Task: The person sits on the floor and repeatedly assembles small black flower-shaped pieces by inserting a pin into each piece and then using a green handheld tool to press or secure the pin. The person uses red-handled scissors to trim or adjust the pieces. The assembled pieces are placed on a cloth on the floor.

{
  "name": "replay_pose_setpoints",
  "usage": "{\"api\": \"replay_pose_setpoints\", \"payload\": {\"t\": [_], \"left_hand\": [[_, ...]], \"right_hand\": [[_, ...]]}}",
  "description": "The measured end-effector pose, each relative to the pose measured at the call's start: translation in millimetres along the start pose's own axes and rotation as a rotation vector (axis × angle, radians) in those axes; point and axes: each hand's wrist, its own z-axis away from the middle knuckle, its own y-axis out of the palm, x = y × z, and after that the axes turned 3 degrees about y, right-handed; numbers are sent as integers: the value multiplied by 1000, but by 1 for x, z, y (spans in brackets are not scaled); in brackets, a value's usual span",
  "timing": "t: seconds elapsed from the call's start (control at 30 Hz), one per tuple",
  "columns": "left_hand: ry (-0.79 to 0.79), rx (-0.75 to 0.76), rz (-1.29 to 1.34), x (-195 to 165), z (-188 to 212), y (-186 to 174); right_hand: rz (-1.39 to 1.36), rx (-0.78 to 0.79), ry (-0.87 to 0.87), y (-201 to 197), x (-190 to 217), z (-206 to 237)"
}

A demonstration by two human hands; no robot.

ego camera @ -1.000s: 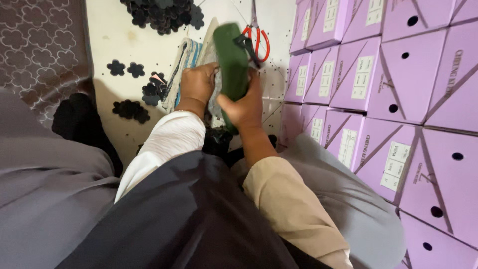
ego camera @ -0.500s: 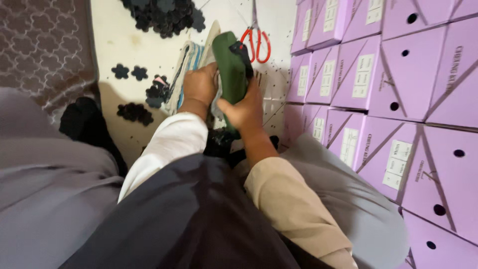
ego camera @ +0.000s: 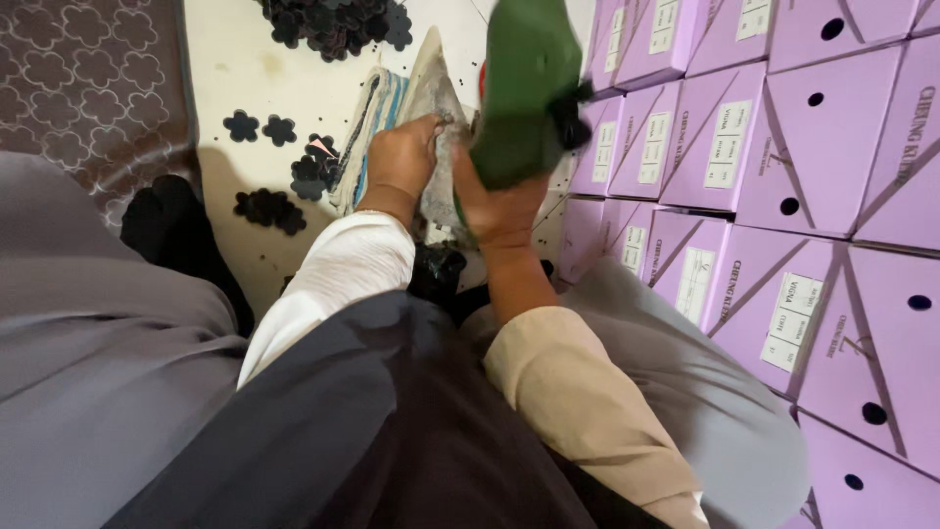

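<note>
Right hand grasps green suede shoe, long axis upright, pointing top-centre; left hand clenched on pale pointed insole.

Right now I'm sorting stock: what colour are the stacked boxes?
Lilac purple boxes, plainest in the head view.

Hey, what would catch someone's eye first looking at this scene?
The green shoe raised in the right hand at top centre stands out first. To the right rises a wall of stacked lilac boxes. The left hand rests on a grey pointed piece, with black flower-shaped cutouts scattered on the pale floor.
</note>
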Motion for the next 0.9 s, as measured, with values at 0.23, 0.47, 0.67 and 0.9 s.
{"api": "replay_pose_setpoints", "payload": {"t": [0.23,0.47,0.67,0.9], "left_hand": [[10,54,-55,-3,-6,-9],[88,1,-38,1,3,-3],[122,8,-70,-1,-7,-4],[49,71,-100,-1,5,0]], "right_hand": [[328,180,98,-6,14,-6],[-109,32,146,-7,6,-10],[214,269,80,-13,14,-9],[214,-27,-40,-13,-1,-13]]}}
